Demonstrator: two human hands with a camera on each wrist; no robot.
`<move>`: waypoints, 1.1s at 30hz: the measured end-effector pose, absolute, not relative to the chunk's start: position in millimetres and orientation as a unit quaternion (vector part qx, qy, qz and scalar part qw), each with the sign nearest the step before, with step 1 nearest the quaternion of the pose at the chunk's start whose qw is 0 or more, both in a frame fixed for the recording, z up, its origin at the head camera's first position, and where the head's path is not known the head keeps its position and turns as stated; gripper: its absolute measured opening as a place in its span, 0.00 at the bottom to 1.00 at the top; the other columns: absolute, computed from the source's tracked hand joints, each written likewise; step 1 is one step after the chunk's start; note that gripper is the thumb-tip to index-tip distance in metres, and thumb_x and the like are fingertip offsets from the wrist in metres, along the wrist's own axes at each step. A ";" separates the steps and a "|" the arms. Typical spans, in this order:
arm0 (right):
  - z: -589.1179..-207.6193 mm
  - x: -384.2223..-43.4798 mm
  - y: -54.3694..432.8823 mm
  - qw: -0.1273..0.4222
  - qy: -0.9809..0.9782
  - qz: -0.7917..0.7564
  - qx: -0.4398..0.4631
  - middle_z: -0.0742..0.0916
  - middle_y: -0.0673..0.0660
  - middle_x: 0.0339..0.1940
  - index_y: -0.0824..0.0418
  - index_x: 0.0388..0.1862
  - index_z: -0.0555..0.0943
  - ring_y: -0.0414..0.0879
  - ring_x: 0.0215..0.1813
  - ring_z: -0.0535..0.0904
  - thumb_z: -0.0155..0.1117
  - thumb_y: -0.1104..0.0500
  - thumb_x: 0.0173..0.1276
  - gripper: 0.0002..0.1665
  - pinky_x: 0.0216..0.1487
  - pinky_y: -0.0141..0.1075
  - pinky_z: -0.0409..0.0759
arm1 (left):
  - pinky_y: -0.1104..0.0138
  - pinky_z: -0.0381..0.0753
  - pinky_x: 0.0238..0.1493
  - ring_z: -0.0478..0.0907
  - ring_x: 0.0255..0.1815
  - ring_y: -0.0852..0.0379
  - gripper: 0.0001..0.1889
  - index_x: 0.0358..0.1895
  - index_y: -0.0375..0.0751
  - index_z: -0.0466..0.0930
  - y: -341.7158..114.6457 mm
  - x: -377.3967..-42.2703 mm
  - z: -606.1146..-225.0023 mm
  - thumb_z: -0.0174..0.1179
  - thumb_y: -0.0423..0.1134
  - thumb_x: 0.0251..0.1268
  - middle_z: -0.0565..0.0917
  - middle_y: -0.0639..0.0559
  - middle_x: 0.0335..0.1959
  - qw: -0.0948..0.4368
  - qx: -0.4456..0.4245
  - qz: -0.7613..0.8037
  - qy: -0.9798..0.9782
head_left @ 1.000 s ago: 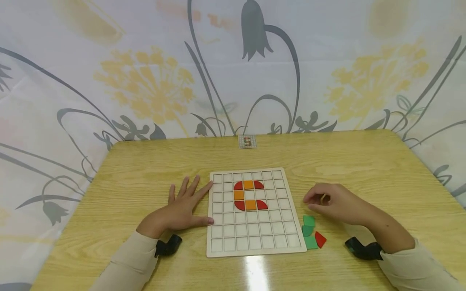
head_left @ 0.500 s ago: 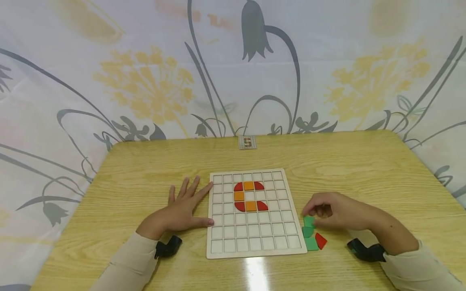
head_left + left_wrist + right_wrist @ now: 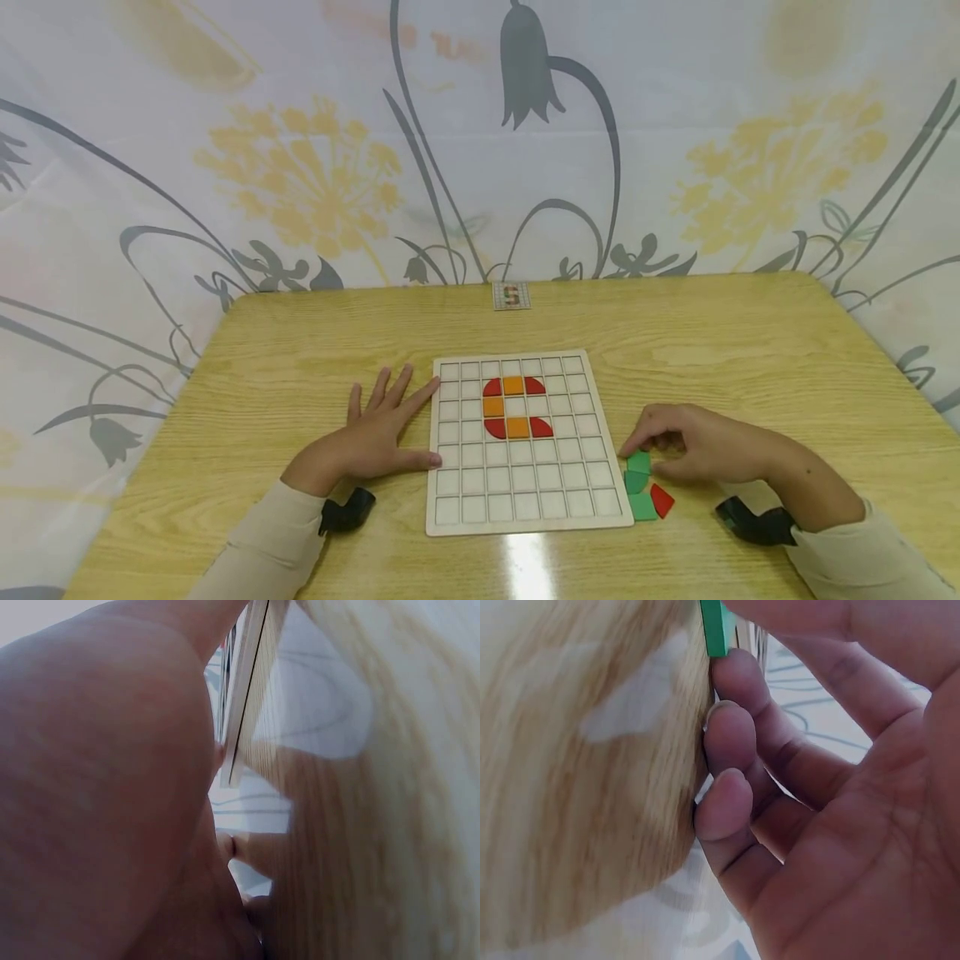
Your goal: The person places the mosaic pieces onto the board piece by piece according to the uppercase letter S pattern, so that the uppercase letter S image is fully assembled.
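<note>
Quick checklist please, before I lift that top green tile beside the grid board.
1. Board steadied: ok, the left hand touches the left edge of the board.
2. Right hand in position: ok, the right hand straddles the top green tile.
3. Firm grip on that tile: cannot tell, the views don't show how tightly it is held.
4. Pattern card in sight: ok, the card lies beyond the board, near the table's far edge.
5. All tiles on the board: not ok, the middle green tile, bottom green tile and loose red tile are also outside it.
</note>
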State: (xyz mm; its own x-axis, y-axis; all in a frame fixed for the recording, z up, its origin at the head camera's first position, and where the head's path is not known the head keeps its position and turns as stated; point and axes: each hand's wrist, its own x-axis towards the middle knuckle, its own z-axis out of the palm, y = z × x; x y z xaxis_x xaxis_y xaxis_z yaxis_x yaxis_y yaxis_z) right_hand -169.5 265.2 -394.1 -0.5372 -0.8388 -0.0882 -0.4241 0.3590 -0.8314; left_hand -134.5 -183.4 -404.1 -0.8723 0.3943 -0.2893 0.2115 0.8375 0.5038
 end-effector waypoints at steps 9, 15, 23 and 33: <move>-395.4 -169.0 264.9 0.250 0.800 -0.385 -0.387 0.82 0.51 0.38 0.53 0.51 0.85 0.42 0.36 0.73 0.66 0.64 0.69 0.13 0.34 0.30 0.75 | 0.33 0.16 0.70 0.19 0.81 0.36 0.53 0.82 0.61 0.42 -183.2 -133.8 -404.8 0.63 0.68 0.60 0.31 0.42 0.83 0.194 0.162 0.234 0.939; -396.1 -170.1 263.6 0.239 0.805 -0.388 -0.380 0.82 0.53 0.37 0.54 0.48 0.85 0.42 0.36 0.74 0.67 0.64 0.69 0.11 0.34 0.30 0.77 | 0.33 0.16 0.70 0.19 0.81 0.36 0.53 0.82 0.60 0.42 -182.6 -133.6 -402.5 0.63 0.67 0.60 0.31 0.42 0.83 0.195 0.161 0.238 0.938; -398.4 -170.7 260.6 0.222 0.822 -0.380 -0.360 0.82 0.49 0.35 0.54 0.46 0.85 0.40 0.35 0.75 0.70 0.60 0.68 0.09 0.34 0.29 0.77 | 0.33 0.15 0.70 0.18 0.81 0.36 0.53 0.82 0.60 0.41 -182.9 -133.4 -405.2 0.63 0.68 0.60 0.31 0.43 0.83 0.196 0.162 0.235 0.938; -398.5 -170.4 257.9 0.189 0.844 -0.368 -0.342 0.81 0.47 0.33 0.56 0.45 0.84 0.35 0.34 0.74 0.71 0.60 0.66 0.09 0.34 0.30 0.77 | 0.33 0.16 0.70 0.19 0.81 0.36 0.53 0.82 0.60 0.42 -182.3 -134.0 -402.6 0.63 0.67 0.60 0.31 0.42 0.83 0.194 0.161 0.234 0.939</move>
State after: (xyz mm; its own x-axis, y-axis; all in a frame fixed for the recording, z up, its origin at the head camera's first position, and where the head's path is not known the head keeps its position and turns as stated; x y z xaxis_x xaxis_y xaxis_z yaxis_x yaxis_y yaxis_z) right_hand -170.4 257.9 -398.5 -0.6944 -0.7165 -0.0665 -0.4386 0.4947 -0.7503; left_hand -134.0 -182.3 -402.6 -0.8727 0.3928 -0.2900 0.2110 0.8389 0.5017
